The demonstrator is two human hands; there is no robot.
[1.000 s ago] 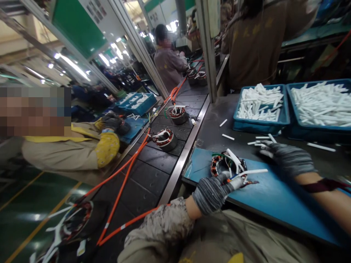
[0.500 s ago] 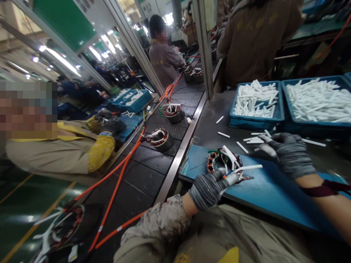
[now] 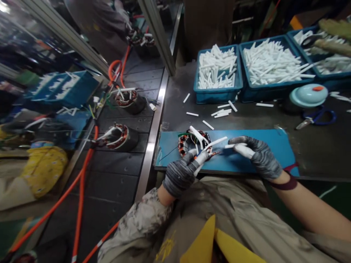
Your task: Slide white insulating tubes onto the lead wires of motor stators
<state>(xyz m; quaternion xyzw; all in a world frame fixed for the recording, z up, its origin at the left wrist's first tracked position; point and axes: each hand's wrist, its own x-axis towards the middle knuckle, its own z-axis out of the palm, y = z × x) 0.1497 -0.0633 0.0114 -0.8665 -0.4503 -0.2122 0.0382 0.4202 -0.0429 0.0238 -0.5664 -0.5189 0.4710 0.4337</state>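
Note:
A motor stator (image 3: pixel 182 147) with copper windings lies on a blue mat (image 3: pixel 274 140); white sleeves cover some of its leads. My left hand (image 3: pixel 181 175), in a grey striped glove, is closed at the stator's near side, with thumb and fingertips pinching its lead wires. To the right, my right hand (image 3: pixel 257 155), gloved alike, pinches a short white sleeve (image 3: pixel 231 146). The sleeve points left toward the wires and is apart from them. Several loose white sleeves (image 3: pixel 221 114) lie on the dark table beyond the mat.
Blue bins (image 3: pixel 218 95) of white sleeves line the back. Scissors (image 3: pixel 319 118) and a light-blue lidded container (image 3: pixel 308 95) are at the right. Left of the metal rail (image 3: pixel 152 140), a conveyor carries more stators (image 3: pixel 120 138) and orange cables (image 3: pixel 81 197). A co-worker's yellow sleeve (image 3: pixel 44 171) is at far left.
My right hand has come back from the loose sleeves on the table to above the mat, with a white sleeve in its fingers. My left hand stays at the stator. The view has turned right and down.

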